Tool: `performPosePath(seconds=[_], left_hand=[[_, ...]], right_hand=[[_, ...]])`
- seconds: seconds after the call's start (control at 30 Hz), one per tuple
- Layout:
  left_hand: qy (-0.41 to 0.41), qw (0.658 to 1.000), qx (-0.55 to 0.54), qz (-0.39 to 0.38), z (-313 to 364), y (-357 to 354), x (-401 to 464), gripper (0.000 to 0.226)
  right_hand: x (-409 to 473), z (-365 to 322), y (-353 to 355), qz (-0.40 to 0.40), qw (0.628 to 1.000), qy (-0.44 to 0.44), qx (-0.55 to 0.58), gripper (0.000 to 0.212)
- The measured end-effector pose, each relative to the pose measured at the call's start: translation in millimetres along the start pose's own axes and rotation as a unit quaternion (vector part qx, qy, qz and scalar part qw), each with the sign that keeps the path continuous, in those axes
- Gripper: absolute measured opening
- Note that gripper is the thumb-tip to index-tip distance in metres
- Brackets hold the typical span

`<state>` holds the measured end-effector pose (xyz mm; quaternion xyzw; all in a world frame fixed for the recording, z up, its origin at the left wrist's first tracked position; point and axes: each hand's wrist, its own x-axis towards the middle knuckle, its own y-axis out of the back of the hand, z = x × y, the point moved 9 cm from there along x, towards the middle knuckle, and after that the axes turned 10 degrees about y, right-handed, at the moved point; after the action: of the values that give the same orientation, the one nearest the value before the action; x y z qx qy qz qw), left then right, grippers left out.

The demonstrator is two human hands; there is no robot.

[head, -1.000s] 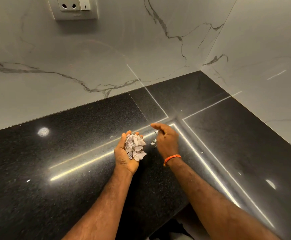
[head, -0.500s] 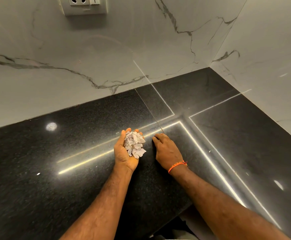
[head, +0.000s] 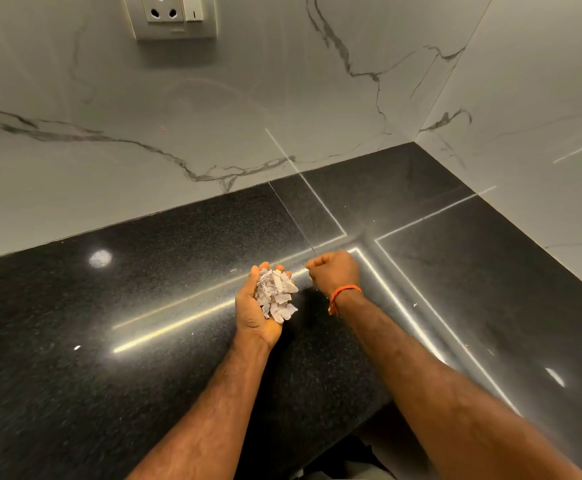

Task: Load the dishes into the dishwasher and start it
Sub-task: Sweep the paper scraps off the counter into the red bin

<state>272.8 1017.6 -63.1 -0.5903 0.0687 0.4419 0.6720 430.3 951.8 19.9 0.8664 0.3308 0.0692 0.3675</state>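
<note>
Dishes and dishwasher are nowhere in view; only the black countertop point(head: 144, 341) shows. The left hand point(head: 258, 306) cups torn paper scraps point(head: 275, 295) (palm up). The right hand point(head: 334, 273) is curled, its contents unclear. Best keep the cupped palm level while gathering stray bits.

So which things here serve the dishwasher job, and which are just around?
Job: none visible; no dishes or dishwasher in view.

Just around: paper scraps cupped in the left hand, right hand curled beside it, black countertop, wall socket, orange wristband.
</note>
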Motion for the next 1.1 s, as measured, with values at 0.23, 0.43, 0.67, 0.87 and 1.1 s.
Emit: performPosePath(seconds=[0.23, 0.43, 0.67, 0.87, 1.1], left_hand=[[-0.003, 0.999, 0.003, -0.032, 1.1, -17.5, -5.7, 0.031], [-0.031, 0.999, -0.032, -0.014, 18.1, -14.6, -15.7, 0.030], [-0.106, 0.992, -0.070, 0.018, 48.0, 1.5, -43.9, 0.024], [-0.152, 0.982, -0.103, 0.052, 56.3, 30.9, -59.6, 0.025], [-0.184, 0.972, -0.129, 0.065, 43.9, 47.7, -73.5, 0.026]], right_hand=[[-13.7, -58.7, -7.8, -0.058, 0.982, 0.112, 0.142, 0.021], [-16.4, -23.6, -20.8, 0.007, 0.965, 0.063, 0.253, 0.012], [-29.7, -39.5, -59.3, -0.011, 0.929, 0.078, 0.362, 0.031], [-9.5, -33.6, -43.4, -0.021, 0.955, 0.291, 0.058, 0.026], [-26.8, -17.2, -111.9, -0.152, 0.925, 0.327, -0.119, 0.053]])
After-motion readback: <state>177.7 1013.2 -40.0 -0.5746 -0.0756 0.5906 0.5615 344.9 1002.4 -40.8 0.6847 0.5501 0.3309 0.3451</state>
